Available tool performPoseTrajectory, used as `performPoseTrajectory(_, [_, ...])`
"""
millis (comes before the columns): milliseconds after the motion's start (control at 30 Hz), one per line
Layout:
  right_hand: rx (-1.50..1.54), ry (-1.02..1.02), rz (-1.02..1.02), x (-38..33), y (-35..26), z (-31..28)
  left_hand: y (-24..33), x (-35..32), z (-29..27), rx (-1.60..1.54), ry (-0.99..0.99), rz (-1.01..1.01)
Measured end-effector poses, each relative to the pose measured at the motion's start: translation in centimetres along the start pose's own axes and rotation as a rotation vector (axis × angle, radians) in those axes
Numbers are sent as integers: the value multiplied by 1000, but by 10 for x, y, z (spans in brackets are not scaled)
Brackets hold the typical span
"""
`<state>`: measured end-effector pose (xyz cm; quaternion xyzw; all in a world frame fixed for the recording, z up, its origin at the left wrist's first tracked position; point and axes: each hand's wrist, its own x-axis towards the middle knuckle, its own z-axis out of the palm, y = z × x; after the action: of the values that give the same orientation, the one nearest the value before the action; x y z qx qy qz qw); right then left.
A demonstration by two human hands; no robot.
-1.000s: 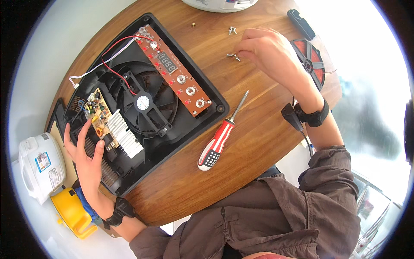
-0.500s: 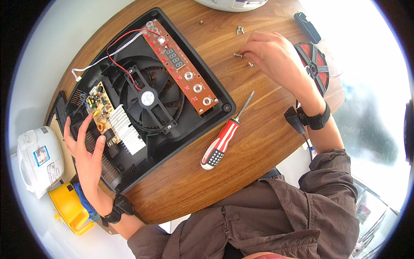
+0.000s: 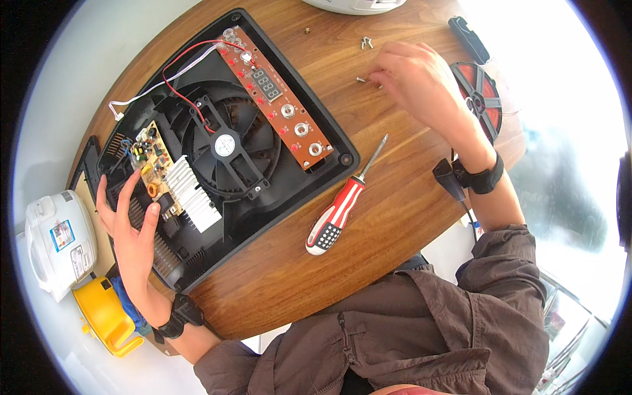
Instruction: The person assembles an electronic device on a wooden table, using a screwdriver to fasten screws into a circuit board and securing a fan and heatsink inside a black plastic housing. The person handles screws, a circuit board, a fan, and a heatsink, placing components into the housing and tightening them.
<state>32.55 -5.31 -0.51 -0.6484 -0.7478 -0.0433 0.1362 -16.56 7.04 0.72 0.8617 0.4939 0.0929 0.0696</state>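
Note:
An opened black appliance base (image 3: 332,172) lies on the round wooden table (image 3: 395,217). Inside it sit a black fan (image 3: 225,145), a brown control board (image 3: 276,99) with a digit display, a small circuit board (image 3: 148,158) and a finned metal heatsink (image 3: 192,197). My left hand (image 3: 128,224) rests open on the base's left edge, fingers beside the heatsink. My right hand (image 3: 418,82) is over the table at the upper right, fingertips pinched at a small screw (image 3: 361,79). Two more screws (image 3: 366,43) lie just beyond. A red-and-white screwdriver (image 3: 339,210) lies between the hands.
A red coil disc (image 3: 479,99) sits by my right wrist, a black strip (image 3: 469,38) above it. A white appliance (image 3: 355,5) is at the table's far edge. Off the table at left are a white rice cooker (image 3: 59,240) and a yellow container (image 3: 105,316).
My right hand has stayed over the small screws and its fingertips have closed in at one of them. My left hand keeps its place on the base's left edge.

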Motion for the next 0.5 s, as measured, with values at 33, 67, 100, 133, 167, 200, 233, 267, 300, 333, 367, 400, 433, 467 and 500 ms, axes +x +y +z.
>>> performPoseTrajectory(33, [-6,41,22,0,1,-3,0,0,0,13,-4,-1])
performPoseTrajectory(67, [-11,82,41,-1,3,-7,0,0,0,26,-7,-3])
performPoseTrajectory(100, [-16,123,61,-1,5,-11,0,0,0,39,-11,-5])
performPoseTrajectory(133, [-3,126,73,-2,7,-14,0,-1,0,33,-10,-10])
performPoseTrajectory(167, [8,131,88,-4,10,-17,0,0,0,26,-8,-12])
performPoseTrajectory(200, [19,135,101,-6,12,-21,0,0,0,19,-7,-14])
performPoseTrajectory(233, [7,109,130,-8,13,-26,0,-1,0,26,-6,-15])
performPoseTrajectory(267, [7,101,153,-10,15,-29,0,0,1,30,-5,-13])
performPoseTrajectory(300, [7,93,176,-13,18,-31,0,1,1,34,-3,-11])
performPoseTrajectory(333, [7,85,199,-16,21,-33,-1,1,1,31,-4,-9])
performPoseTrajectory(367, [-8,88,229,-18,24,-35,-1,0,1,28,-5,-8])
performPoseTrajectory(400, [-23,91,259,-20,26,-36,-1,0,1,24,-6,-8])
performPoseTrajectory(433, [-38,94,289,-22,29,-38,1,0,1,12,-3,-17])
performPoseTrajectory(467, [-41,82,310,-23,30,-39,2,0,1,2,-1,-26])
performPoseTrajectory(500, [-44,70,331,-23,31,-40,3,0,0,-8,1,-36])
